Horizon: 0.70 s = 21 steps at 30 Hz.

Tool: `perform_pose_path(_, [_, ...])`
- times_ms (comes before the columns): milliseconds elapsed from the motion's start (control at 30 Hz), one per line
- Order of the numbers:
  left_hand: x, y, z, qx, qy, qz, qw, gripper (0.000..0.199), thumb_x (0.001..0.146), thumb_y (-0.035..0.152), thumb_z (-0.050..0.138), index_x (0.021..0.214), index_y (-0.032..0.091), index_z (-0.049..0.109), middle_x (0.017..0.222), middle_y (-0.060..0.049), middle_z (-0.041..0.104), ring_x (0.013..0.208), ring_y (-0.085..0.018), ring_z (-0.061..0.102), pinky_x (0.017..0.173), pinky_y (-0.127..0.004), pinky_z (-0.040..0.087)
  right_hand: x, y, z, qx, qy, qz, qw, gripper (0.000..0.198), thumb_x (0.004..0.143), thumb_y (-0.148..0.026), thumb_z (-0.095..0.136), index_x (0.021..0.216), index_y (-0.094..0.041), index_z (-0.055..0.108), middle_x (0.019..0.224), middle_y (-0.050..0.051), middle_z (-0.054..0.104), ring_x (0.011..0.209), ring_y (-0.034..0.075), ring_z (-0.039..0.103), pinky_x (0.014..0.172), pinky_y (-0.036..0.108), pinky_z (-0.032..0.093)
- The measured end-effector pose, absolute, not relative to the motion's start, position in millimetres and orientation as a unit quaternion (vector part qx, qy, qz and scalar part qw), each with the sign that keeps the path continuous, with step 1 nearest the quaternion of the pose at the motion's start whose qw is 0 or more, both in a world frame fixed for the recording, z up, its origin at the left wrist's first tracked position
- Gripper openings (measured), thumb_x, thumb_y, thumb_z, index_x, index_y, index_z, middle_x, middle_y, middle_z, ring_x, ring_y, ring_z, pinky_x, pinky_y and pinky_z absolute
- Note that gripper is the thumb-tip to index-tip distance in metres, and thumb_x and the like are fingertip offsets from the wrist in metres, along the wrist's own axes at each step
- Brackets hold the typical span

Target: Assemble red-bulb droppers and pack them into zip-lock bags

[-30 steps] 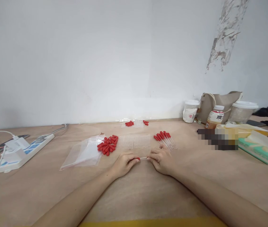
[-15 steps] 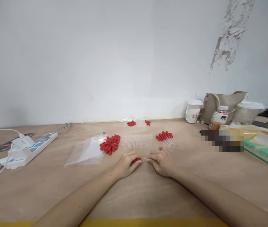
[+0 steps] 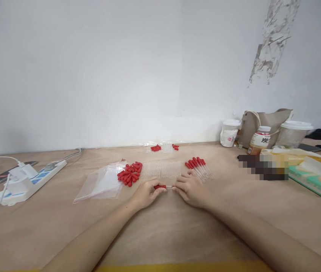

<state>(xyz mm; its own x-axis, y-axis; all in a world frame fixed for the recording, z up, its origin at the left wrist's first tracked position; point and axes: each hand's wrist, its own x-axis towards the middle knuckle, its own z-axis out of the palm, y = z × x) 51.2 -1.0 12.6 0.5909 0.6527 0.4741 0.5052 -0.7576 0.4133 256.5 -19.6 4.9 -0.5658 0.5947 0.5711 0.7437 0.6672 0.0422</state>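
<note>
My left hand (image 3: 145, 193) is closed around a red rubber bulb (image 3: 160, 186), which lies level between thumb and fingers. A thin clear dropper tube (image 3: 169, 186) runs from the bulb's right end into my right hand (image 3: 191, 192), whose fingers pinch it; its far end is hidden. Beyond my left hand lies a pile of red bulbs (image 3: 130, 173). Clear tubes (image 3: 160, 169) lie side by side in a row behind both hands. Just past my right hand, several droppers with red bulbs on their tubes (image 3: 198, 166) are laid out together.
Clear plastic bags (image 3: 99, 185) lie left of the bulbs, and a small bagged set (image 3: 164, 147) is by the wall. A white power strip (image 3: 36, 181) with cables is at left. Cups, a bottle (image 3: 261, 140), a grey bag and a tissue pack (image 3: 316, 177) stand at right.
The view has shifted slightly. More of the red bulb shows between my left thumb and fingers, and my right fingers lie flatter along the tube. Both hands keep their hold.
</note>
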Motion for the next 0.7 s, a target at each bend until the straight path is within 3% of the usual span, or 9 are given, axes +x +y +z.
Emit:
perform_pose_path(167, [40.9,2.6,9.6,0.872,0.339,0.327,0.137,0.025,0.077,0.033,0.057,0.098,0.021,0.060,0.096,-0.003,0.062,0.087,-0.017,0.056,0.077,-0.027,0.043,269.9,-21.8,8.0,-0.381,-0.878,-0.175,0.230,0.023,0.083,-0.022,0.041,0.077,-0.020,0.062,0.076,0.005,0.060,0.075,0.015,0.048,0.075,0.034,0.023])
perform_pose_path(267, [35.6,5.5,5.5,0.871,0.343,0.335,0.109,0.030,0.078,0.030,0.055,0.108,0.022,0.055,0.108,-0.005,0.057,0.097,-0.018,0.052,0.084,-0.031,0.041,289.1,-11.5,6.2,-0.482,-0.817,-0.140,0.285,0.023,0.082,-0.025,0.042,0.077,-0.021,0.064,0.078,0.005,0.063,0.078,0.016,0.051,0.076,0.033,0.025])
perform_pose_path(467, [37.6,6.8,2.7,0.906,0.304,0.277,0.098,0.020,0.084,0.026,0.046,0.096,0.021,0.061,0.102,-0.003,0.061,0.093,-0.016,0.054,0.083,-0.030,0.042,336.6,25.0,4.3,-0.722,-0.593,-0.026,0.356,0.027,0.077,-0.036,0.043,0.084,-0.024,0.066,0.079,0.003,0.066,0.078,0.019,0.057,0.069,0.029,0.031])
perform_pose_path(700, [39.2,6.9,3.1,0.905,0.308,0.278,0.096,0.022,0.084,0.026,0.045,0.097,0.022,0.062,0.097,-0.003,0.063,0.092,-0.017,0.056,0.083,-0.031,0.043,344.1,39.8,-4.1,-0.756,-0.569,-0.016,0.323,0.025,0.074,-0.036,0.046,0.084,-0.024,0.066,0.079,0.004,0.066,0.083,0.022,0.057,0.074,0.034,0.031])
